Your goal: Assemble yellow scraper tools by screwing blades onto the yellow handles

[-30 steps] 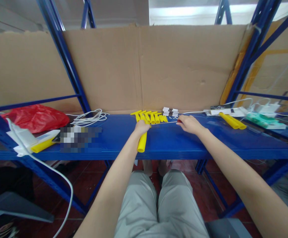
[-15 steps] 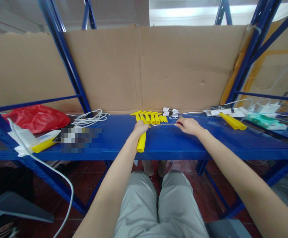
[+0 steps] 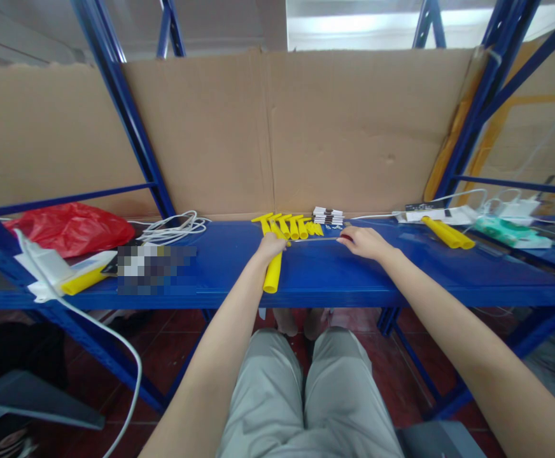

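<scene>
My left hand is closed around a yellow tube-shaped handle, whose open round end points toward me at the shelf's front edge. My right hand grips a screwdriver; its grip is mostly hidden in my fingers. The thin metal shaft runs left, nearly level, to the yellow piece by my left fingers. Whether the tip sits in a screw is too small to tell. Just behind my left hand stand several yellow T-shaped parts in a row, with small flat yellow pieces beside them.
A stack of white pieces stands at the back of the blue shelf, against cardboard. Two yellow tubes lie right. To the left are coiled white cable, a red plastic bag and another yellow tube.
</scene>
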Demonstrator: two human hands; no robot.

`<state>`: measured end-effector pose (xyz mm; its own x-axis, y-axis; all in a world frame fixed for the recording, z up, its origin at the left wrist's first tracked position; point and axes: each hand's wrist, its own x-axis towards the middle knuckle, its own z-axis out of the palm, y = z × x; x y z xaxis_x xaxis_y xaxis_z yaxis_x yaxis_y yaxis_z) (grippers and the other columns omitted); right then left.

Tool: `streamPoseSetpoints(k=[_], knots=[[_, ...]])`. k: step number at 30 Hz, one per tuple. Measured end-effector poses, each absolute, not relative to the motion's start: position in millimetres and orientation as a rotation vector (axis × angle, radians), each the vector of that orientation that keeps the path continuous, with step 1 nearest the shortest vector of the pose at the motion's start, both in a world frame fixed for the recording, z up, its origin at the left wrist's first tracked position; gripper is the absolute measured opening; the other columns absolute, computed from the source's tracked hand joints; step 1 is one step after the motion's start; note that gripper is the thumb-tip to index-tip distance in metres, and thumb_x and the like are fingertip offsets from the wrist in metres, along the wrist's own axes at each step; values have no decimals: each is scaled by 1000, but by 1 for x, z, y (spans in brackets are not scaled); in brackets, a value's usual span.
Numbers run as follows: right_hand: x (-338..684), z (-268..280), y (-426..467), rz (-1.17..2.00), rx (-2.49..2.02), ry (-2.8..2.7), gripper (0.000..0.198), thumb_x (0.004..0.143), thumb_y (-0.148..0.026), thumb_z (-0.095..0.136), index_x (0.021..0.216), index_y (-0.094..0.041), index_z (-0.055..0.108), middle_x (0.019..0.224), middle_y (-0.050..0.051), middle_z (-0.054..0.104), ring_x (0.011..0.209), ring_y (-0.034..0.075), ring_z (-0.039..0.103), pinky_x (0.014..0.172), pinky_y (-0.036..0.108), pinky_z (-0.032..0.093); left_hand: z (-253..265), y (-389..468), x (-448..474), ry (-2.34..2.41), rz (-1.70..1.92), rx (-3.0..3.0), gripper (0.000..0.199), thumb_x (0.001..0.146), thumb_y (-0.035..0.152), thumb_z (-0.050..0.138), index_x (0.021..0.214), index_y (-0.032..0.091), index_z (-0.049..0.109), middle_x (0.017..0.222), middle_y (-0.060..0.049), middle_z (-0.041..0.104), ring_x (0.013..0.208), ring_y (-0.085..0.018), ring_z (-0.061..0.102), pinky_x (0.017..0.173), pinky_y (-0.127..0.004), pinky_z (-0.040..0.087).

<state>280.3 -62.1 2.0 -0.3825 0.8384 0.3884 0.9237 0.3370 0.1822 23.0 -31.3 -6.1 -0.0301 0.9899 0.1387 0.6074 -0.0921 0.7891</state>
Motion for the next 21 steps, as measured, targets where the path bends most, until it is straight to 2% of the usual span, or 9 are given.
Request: streamPoseSetpoints(k=[4, 8, 16, 21], knots=[[280, 2, -62, -543, -1599, -2379, 31, 95, -33, 40, 103, -16, 65, 108, 12, 69, 96, 24, 64, 79, 32, 45, -2, -35, 25, 1687, 949, 1687, 13, 74, 7, 56, 81, 7, 67, 84, -13, 71, 77, -18, 66, 65, -24, 50], [280, 3, -62, -545, -1593, -2373, 31, 95, -33, 40, 102, -16, 65, 106, 12, 69, 96, 24, 64, 79, 32, 45, -1, -36, 25, 1704, 971, 1697, 20, 73, 5, 57, 89, 7, 68, 88, -12, 71, 80, -18, 67, 67, -25, 50], [279, 3, -63, -532, -1602, -2371, 29, 95, -34, 40, 98, -17, 63, 104, 11, 69, 93, 24, 64, 76, 31, 45, 0, -38, 26, 1787, 919, 1695, 20, 73, 7, 59, 91, 6, 67, 91, -14, 71, 76, -19, 67, 59, -24, 49], [283, -2, -58, -485, -1636, -2311, 30, 89, -39, 52, 108, -16, 54, 100, 13, 69, 84, 24, 65, 67, 30, 44, 0, -37, 26, 1800, 925, 1700, 24, 71, 7, 60, 95, 7, 67, 95, -15, 71, 79, -20, 68, 60, -24, 49]])
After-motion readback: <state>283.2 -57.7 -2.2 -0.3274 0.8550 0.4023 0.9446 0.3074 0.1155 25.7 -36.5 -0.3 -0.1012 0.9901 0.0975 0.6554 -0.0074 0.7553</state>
